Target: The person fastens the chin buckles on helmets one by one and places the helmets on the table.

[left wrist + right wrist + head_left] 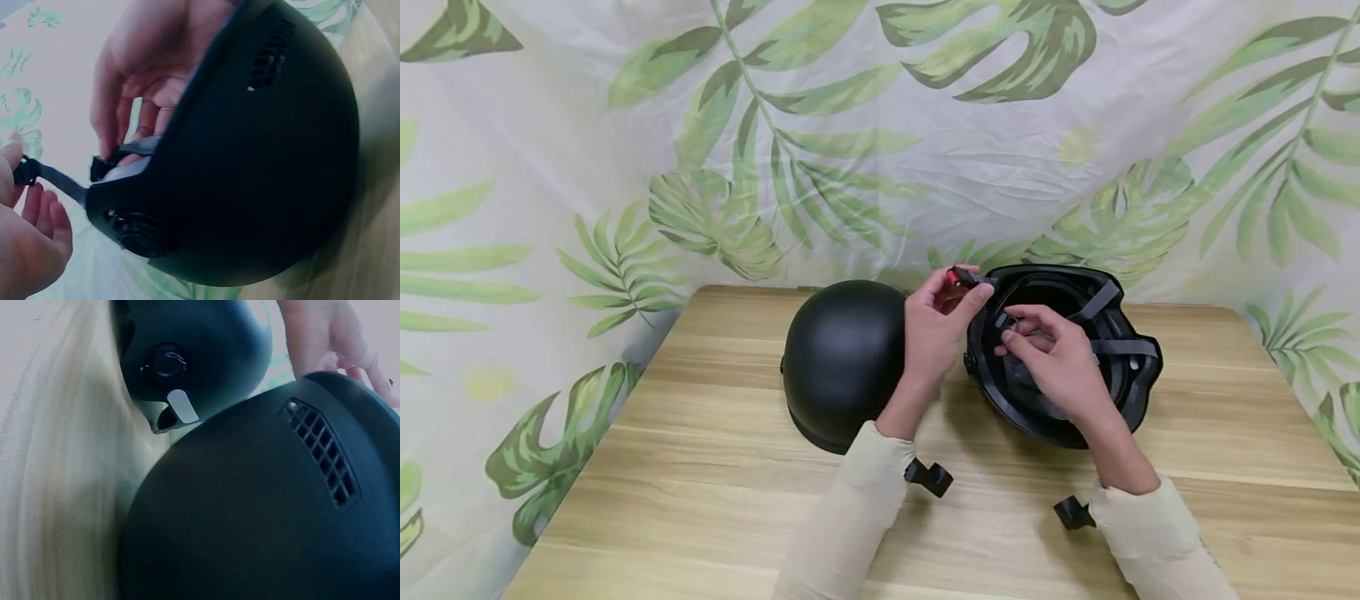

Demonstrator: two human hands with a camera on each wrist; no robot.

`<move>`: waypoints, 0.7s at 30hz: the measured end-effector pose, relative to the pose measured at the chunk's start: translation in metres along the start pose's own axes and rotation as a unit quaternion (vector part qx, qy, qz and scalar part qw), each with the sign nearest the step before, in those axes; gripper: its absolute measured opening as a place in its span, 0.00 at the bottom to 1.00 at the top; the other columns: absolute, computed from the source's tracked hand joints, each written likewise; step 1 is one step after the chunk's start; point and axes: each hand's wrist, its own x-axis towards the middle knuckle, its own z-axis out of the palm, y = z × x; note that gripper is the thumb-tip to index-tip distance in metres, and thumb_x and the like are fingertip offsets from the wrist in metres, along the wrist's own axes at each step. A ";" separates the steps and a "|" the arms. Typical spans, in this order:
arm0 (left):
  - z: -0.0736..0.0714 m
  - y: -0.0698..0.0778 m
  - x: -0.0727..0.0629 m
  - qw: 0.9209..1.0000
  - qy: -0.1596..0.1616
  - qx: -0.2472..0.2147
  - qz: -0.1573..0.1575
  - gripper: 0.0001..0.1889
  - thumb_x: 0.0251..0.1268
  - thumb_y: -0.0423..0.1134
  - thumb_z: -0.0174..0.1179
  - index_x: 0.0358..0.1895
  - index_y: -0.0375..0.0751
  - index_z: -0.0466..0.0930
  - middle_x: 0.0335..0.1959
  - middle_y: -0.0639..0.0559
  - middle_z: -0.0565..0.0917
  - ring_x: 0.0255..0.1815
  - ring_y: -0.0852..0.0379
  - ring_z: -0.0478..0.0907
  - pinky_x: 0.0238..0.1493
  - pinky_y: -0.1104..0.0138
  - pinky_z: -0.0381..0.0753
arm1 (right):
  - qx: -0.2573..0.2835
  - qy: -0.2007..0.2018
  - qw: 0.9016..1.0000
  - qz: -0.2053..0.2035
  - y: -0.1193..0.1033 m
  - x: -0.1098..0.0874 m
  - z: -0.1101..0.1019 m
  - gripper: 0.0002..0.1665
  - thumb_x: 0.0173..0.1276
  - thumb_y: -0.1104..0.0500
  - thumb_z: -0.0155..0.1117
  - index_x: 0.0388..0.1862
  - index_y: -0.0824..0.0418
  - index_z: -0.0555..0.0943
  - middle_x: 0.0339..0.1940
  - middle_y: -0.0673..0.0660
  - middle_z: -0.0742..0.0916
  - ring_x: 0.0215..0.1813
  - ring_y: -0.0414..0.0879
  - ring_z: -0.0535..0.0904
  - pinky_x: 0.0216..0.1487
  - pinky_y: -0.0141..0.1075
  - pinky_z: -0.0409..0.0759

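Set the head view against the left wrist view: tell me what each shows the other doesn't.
Only the head view: the dome-up helmet, a red clip part and the sleeves. Only the left wrist view: the grid vent on the upturned helmet. Both: that helmet, its side knob, the left hand, right hand and the wooden table.

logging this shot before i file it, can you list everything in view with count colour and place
Domed helmet: one, black, dome up, left on table
Open helmet: one, black, right, opening facing head camera
Straps: at least two, grey, on open helmet
Red-and-black buckle end: one, beside open helmet's left rim
Black buckle end: one, over open helmet's interior
Table: one, light wood, beneath helmets
Backdrop: one, white with green leaves, behind table
Wrist devices: two, black, at cuffs
Sleeves: two, cream, on forearms
Left hand: one, bare, fingers pinching red-and-black buckle end
Right hand: one, bare, pinching black buckle end
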 end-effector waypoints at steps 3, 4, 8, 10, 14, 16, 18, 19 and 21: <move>0.004 -0.004 0.000 1.000 -0.001 0.001 0.013 0.14 0.74 0.33 0.67 0.56 0.29 0.85 0.53 0.31 0.87 0.44 0.67 0.84 0.52 0.74 0.83 | 0.029 0.004 1.000 -0.001 -0.001 0.001 -0.007 0.23 0.80 0.62 0.63 0.70 0.67 0.77 0.44 0.53 0.84 0.43 0.37 0.91 0.49 0.27 0.86; 0.006 -0.004 -0.001 1.000 -0.004 0.002 0.015 0.14 0.75 0.33 0.66 0.56 0.28 0.85 0.53 0.31 0.87 0.45 0.67 0.84 0.52 0.75 0.82 | 0.039 0.006 0.999 -0.001 -0.002 0.001 -0.010 0.22 0.80 0.64 0.63 0.69 0.68 0.77 0.43 0.50 0.84 0.44 0.37 0.91 0.49 0.27 0.86; 0.011 -0.008 -0.005 0.999 -0.044 0.029 0.007 0.14 0.78 0.37 0.64 0.57 0.30 0.84 0.54 0.35 0.87 0.50 0.63 0.86 0.56 0.75 0.82 | 0.065 0.014 0.998 -0.004 -0.003 0.000 -0.025 0.19 0.77 0.67 0.65 0.65 0.67 0.78 0.43 0.46 0.85 0.44 0.36 0.91 0.49 0.27 0.87; 0.013 -0.010 -0.007 0.996 -0.066 0.067 0.006 0.15 0.79 0.40 0.64 0.57 0.33 0.84 0.55 0.39 0.88 0.52 0.59 0.86 0.58 0.75 0.82 | 0.062 0.016 0.998 -0.008 -0.003 -0.001 -0.034 0.19 0.75 0.66 0.68 0.62 0.66 0.80 0.43 0.44 0.86 0.45 0.35 0.91 0.48 0.26 0.87; 0.014 -0.015 -0.010 0.986 -0.092 0.138 0.025 0.16 0.77 0.43 0.66 0.58 0.37 0.86 0.52 0.43 0.90 0.48 0.55 0.86 0.53 0.74 0.83 | 0.060 0.016 0.998 -0.009 -0.002 -0.003 -0.050 0.17 0.74 0.63 0.72 0.59 0.62 0.83 0.43 0.43 0.89 0.45 0.32 0.90 0.47 0.24 0.86; 0.013 -0.016 -0.011 0.980 -0.099 0.166 0.036 0.16 0.75 0.44 0.68 0.59 0.39 0.87 0.50 0.44 0.90 0.46 0.55 0.85 0.51 0.72 0.84 | 0.069 0.017 0.997 -0.003 -0.003 -0.004 -0.057 0.16 0.73 0.63 0.72 0.58 0.60 0.84 0.43 0.42 0.90 0.45 0.31 0.90 0.48 0.22 0.85; 0.013 -0.018 -0.011 0.974 -0.106 0.195 0.046 0.16 0.74 0.44 0.69 0.58 0.40 0.88 0.49 0.45 0.89 0.47 0.54 0.85 0.51 0.68 0.85 | 0.091 0.024 0.996 0.005 -0.002 -0.005 -0.063 0.15 0.73 0.63 0.72 0.56 0.57 0.84 0.42 0.42 0.90 0.44 0.31 0.91 0.48 0.22 0.85; 0.012 -0.018 -0.011 0.970 -0.108 0.212 0.051 0.17 0.73 0.44 0.70 0.58 0.41 0.88 0.49 0.46 0.88 0.48 0.54 0.85 0.52 0.66 0.86 | 0.097 0.029 0.995 0.007 -0.002 -0.006 -0.066 0.14 0.73 0.63 0.73 0.56 0.56 0.85 0.42 0.42 0.90 0.44 0.31 0.91 0.48 0.21 0.84; 0.012 -0.019 -0.011 0.961 -0.114 0.242 0.063 0.18 0.71 0.44 0.72 0.58 0.40 0.89 0.49 0.46 0.88 0.52 0.52 0.85 0.55 0.62 0.86 | 0.103 0.043 0.994 0.011 -0.002 -0.006 -0.071 0.14 0.72 0.63 0.74 0.54 0.55 0.85 0.41 0.42 0.90 0.43 0.31 0.91 0.46 0.21 0.84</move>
